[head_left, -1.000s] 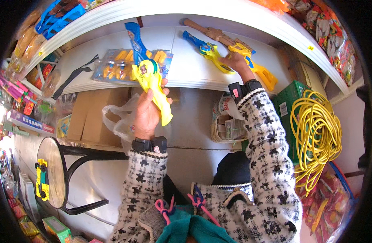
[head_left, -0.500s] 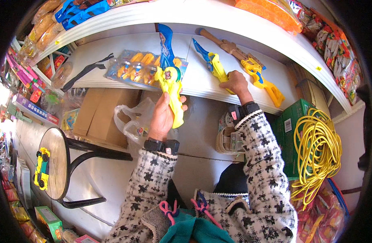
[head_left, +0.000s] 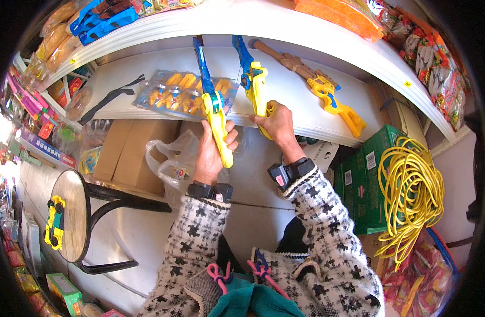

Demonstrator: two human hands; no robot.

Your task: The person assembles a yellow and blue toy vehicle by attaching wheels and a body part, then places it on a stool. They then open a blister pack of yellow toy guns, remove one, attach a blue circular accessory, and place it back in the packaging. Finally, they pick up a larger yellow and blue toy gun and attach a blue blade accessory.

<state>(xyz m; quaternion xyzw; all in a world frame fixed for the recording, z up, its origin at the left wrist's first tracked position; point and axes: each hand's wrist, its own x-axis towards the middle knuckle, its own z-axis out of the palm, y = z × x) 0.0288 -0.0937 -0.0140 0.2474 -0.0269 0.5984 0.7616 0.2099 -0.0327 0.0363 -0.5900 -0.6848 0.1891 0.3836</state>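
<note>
My left hand [head_left: 206, 158] is wrapped round the yellow handle of a toy sword [head_left: 216, 124] with a blue blade, which points up and away over the shelf. A similar blue-and-yellow toy sword [head_left: 255, 87] is in my right hand [head_left: 279, 127], gripped near the lower end of its yellow handle. The two toys are held side by side, a little apart, in front of the white shelf [head_left: 274, 124]. To their right a brown-and-yellow toy gun [head_left: 327, 95] lies on the shelf. Left of them is a clear pack of yellow toys [head_left: 174, 95], partly behind the left toy.
A black strap-like thing [head_left: 113, 95] lies on the shelf's left. Below are a cardboard box [head_left: 131, 153] and a plastic bag [head_left: 171, 164]. A round stool [head_left: 73, 216] bears a yellow-green toy car [head_left: 55, 222]. At right, a coiled yellow hose or cable [head_left: 411, 190] hangs by green boxes [head_left: 361, 179].
My right hand has moved left, bringing its toy sword off its place beside the toy gun and next to the left one. The toy in my left hand has turned slightly.
</note>
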